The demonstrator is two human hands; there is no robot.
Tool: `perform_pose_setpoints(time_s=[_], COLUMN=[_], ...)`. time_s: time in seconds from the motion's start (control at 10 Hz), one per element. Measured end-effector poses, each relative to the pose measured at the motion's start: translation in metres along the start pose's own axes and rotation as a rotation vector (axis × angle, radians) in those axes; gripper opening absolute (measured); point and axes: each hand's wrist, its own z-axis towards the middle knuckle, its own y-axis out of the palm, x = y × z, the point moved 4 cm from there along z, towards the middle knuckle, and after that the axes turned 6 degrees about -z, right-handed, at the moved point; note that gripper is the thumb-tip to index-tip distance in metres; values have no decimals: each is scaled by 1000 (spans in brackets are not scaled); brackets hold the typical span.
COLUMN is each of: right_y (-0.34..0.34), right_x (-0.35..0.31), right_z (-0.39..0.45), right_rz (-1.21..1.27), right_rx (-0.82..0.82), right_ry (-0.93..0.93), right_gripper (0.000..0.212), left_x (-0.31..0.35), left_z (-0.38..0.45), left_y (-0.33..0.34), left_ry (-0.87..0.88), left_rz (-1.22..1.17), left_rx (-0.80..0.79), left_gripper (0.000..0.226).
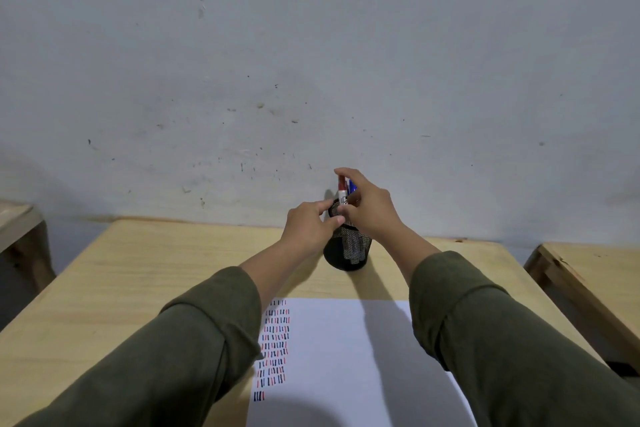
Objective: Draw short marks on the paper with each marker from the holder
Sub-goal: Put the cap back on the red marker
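A black mesh holder (349, 251) stands at the far middle of the wooden table, tilted a little toward me. My left hand (310, 225) grips its rim from the left. My right hand (369, 206) pinches a red-capped white marker (343, 196) that stands upright in the holder's mouth. A blue marker (353, 186) peeks out behind it, mostly hidden by my fingers. The white paper (346, 364) lies near me, with rows of short red, blue and black marks (275, 347) along its left side.
The wooden table (145, 274) abuts a scuffed grey wall. Another wooden table (588, 274) stands to the right across a narrow gap, and a wooden piece (17, 229) sits at the far left. My green sleeves cross the paper's corners.
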Motion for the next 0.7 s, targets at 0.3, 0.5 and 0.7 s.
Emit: perform_pose_setpoints(time_s=[0.3,0.5,0.7], right_y=[5,0,-28], right_x=[2,2,-8], right_z=[7,2,-15], right_rz=[-72,-29,44], right_rx=[-28,4,150], right_ry=[16,33,36], right_gripper=[61,66,55], left_x=[-5,-2,9], left_z=[2,0,-11], left_y=[0,0,-7], left_ry=[-12,-15,8], left_rz=[-75,-81,-55], left_rx=[7,22,120], left_gripper=[48,46,47])
